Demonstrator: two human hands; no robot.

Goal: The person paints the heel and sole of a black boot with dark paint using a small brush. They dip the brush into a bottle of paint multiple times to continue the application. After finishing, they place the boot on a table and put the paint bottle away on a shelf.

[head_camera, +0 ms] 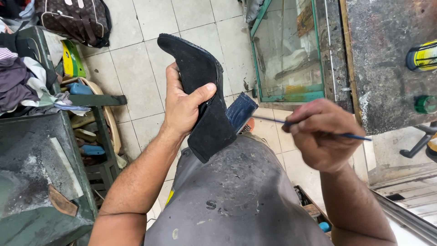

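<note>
A tiled floor (150, 68) is seen from above, with a stained grey apron (236, 200) spread over the person's lap at the bottom centre. A dark, worn tabletop (382, 59) fills the upper right, and a glass-sided cabinet with a green frame (287, 54) stands just left of it. At the left edge a green metal bench (36, 182) is crowded with piled clothing (22, 77), and a patterned bag (75, 20) lies on the floor beyond it.

A black suede ankle boot (202, 91) is held over the lap, toe pointing away and its blue-edged heel (240, 111) resting near the knee; held so, the heel side is turned towards the right hand. The left hand (182, 107) is wrapped around the boot's upper, thumb pressed across the suede, seemingly to steady it.

The right hand (321, 134) is closed in a pinch around a thin blue brush handle (309, 127), the tip aimed towards the heel but not touching it. A yellow-and-green can (423, 55) and a green cap (425, 105) sit on the tabletop, well apart from the hands. Nothing stands between the brush and the heel.
</note>
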